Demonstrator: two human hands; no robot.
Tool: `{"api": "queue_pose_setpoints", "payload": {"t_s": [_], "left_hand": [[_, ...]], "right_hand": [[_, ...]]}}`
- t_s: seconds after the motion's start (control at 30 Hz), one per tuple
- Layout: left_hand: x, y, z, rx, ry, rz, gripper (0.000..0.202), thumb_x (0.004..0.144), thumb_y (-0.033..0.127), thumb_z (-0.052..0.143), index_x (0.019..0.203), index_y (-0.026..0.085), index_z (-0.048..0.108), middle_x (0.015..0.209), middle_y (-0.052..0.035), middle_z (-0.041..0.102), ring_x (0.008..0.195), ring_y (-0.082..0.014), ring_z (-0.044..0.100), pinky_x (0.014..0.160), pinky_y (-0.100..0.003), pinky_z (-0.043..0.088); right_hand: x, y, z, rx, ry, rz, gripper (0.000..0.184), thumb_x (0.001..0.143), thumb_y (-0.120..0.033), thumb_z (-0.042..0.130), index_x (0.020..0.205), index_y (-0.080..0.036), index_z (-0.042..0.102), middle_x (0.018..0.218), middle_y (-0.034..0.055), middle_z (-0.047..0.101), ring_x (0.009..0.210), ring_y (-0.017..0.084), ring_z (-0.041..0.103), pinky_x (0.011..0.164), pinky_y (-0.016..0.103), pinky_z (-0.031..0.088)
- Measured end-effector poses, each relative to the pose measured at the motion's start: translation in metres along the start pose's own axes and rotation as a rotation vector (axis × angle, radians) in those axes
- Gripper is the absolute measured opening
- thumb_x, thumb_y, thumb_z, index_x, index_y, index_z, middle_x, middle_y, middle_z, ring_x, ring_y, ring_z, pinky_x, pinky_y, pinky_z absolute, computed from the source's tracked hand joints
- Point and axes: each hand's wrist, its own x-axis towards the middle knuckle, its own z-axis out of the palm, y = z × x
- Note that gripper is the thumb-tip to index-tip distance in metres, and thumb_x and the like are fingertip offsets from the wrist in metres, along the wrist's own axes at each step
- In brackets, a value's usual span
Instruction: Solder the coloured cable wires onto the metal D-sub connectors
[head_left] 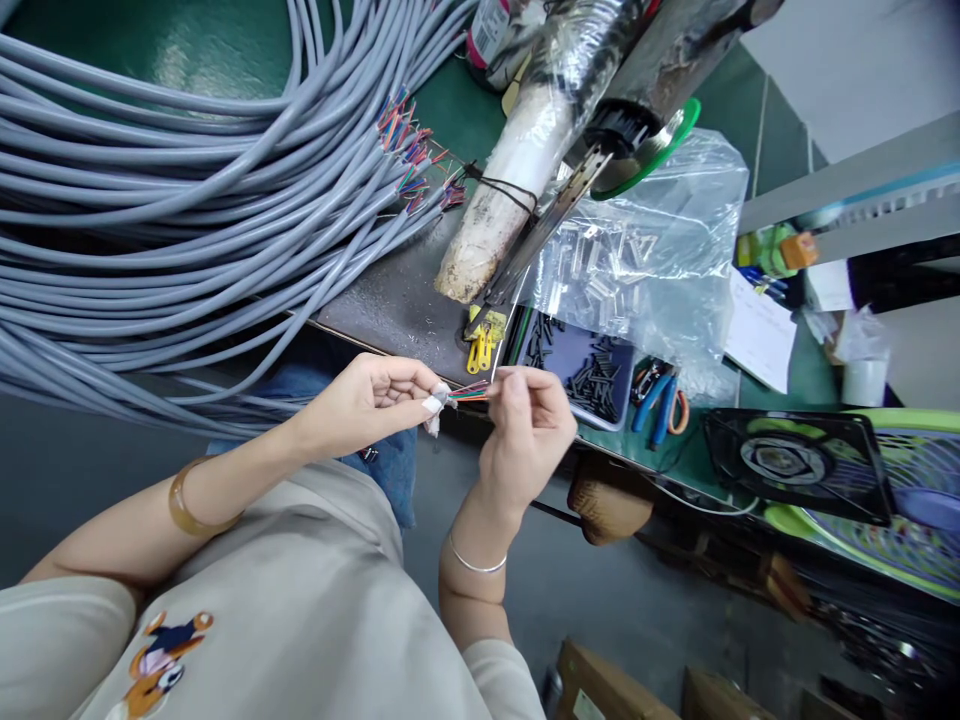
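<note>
The green tabletop (187, 45) carries a heavy bundle of grey cables (150, 200) sweeping in from the left, their stripped ends (409, 150) fanned within reach. Below its edge, our left hand (367, 400) closes its fingers around the base of the coloured wires (469, 392), likely to steady them. Thin and splayed, they bridge to our right hand (525, 430), whose fingers pinch their tips. A tray (559, 345) and blue cutters (660, 405) lie just beyond.

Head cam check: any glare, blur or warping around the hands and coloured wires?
Head view: even light, left hand, right hand and coloured wires sharp; glare on the plastic bag; wide-angle stretch skews the fan near the right edge; lower right corner dim and soft.
</note>
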Motion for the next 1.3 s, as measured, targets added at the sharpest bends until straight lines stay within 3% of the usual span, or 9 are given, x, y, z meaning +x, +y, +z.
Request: {"api": "queue_pose_setpoints", "payload": {"t_s": [0.07,0.13,0.27,0.37,0.6,0.7,0.87,1.17,1.3], "left_hand": [[0.000,-0.002,-0.001,0.025,0.026,0.019,0.008,0.081,0.021,0.074,0.082,0.013,0.071,0.067,-0.0015,0.072,0.057,-0.0088,0.061,0.056,-0.019,0.050],[0.001,-0.004,-0.002,0.045,0.063,0.050,0.007,0.082,0.020,0.072,0.081,0.013,0.071,0.068,-0.0016,0.072,0.060,-0.0090,0.063,0.058,-0.019,0.051],[0.002,-0.011,-0.002,0.058,0.120,0.135,0.010,0.081,0.021,0.074,0.086,0.012,0.074,0.079,-0.0040,0.076,0.070,-0.0115,0.069,0.069,-0.021,0.056],[0.002,-0.013,-0.002,0.075,0.137,0.169,0.010,0.081,0.020,0.075,0.087,0.012,0.074,0.081,-0.0040,0.076,0.072,-0.0110,0.069,0.071,-0.020,0.056],[0.001,-0.013,-0.004,0.113,0.134,0.157,0.010,0.080,0.020,0.074,0.086,0.012,0.074,0.081,-0.0043,0.076,0.072,-0.0110,0.068,0.071,-0.021,0.056],[0.000,-0.012,-0.004,0.109,0.131,0.148,0.009,0.080,0.018,0.074,0.086,0.012,0.073,0.078,-0.0030,0.074,0.067,-0.0087,0.066,0.066,-0.018,0.054],[-0.003,-0.010,-0.003,0.045,0.091,0.058,0.011,0.087,0.023,0.069,0.089,0.013,0.063,0.068,0.0020,0.067,0.046,-0.0050,0.056,0.044,-0.015,0.045],[-0.005,-0.011,-0.006,-0.024,0.052,0.043,0.012,0.092,0.026,0.062,0.091,0.015,0.057,0.057,0.0056,0.062,0.043,-0.0077,0.057,0.043,-0.017,0.046],[-0.006,-0.010,-0.005,-0.005,0.046,0.021,0.012,0.093,0.025,0.062,0.091,0.014,0.060,0.057,0.0061,0.061,0.042,-0.0069,0.057,0.040,-0.015,0.043]], "right_hand": [[-0.001,-0.002,-0.004,-0.007,0.097,-0.044,0.025,0.092,-0.044,0.066,0.085,-0.020,0.070,0.065,-0.0029,0.062,0.054,0.009,0.054,0.053,0.023,0.040],[-0.002,-0.004,-0.008,-0.036,0.102,-0.069,0.026,0.093,-0.043,0.066,0.083,-0.020,0.071,0.061,-0.0036,0.059,0.052,0.009,0.053,0.051,0.023,0.040],[-0.009,-0.007,-0.012,-0.121,-0.043,-0.061,0.021,0.091,-0.039,0.069,0.082,-0.021,0.074,0.070,-0.0007,0.065,0.057,0.010,0.055,0.051,0.024,0.039],[-0.011,-0.006,-0.008,-0.125,-0.147,-0.047,0.012,0.087,-0.033,0.073,0.087,-0.022,0.076,0.076,-0.0009,0.065,0.056,0.008,0.050,0.049,0.024,0.034],[-0.009,-0.003,0.001,-0.081,-0.174,-0.010,0.008,0.084,-0.027,0.072,0.082,-0.019,0.073,0.075,-0.0017,0.061,0.053,0.006,0.039,0.049,0.024,0.028],[-0.008,-0.004,0.003,-0.055,-0.180,-0.002,0.006,0.083,-0.024,0.072,0.081,-0.019,0.072,0.075,-0.0030,0.060,0.051,0.004,0.035,0.047,0.024,0.025],[-0.010,-0.006,0.006,-0.059,-0.202,0.014,0.008,0.085,-0.024,0.070,0.078,-0.019,0.070,0.072,-0.0050,0.056,0.048,0.003,0.030,0.045,0.024,0.019],[-0.011,-0.004,0.002,-0.150,-0.292,0.002,0.011,0.087,-0.025,0.069,0.079,-0.019,0.074,0.070,-0.0033,0.060,0.050,0.005,0.032,0.048,0.025,0.023],[-0.011,-0.004,-0.003,-0.146,-0.177,-0.107,0.012,0.089,-0.025,0.071,0.099,-0.023,0.077,0.077,-0.0025,0.065,0.050,0.005,0.033,0.047,0.024,0.025]]}}
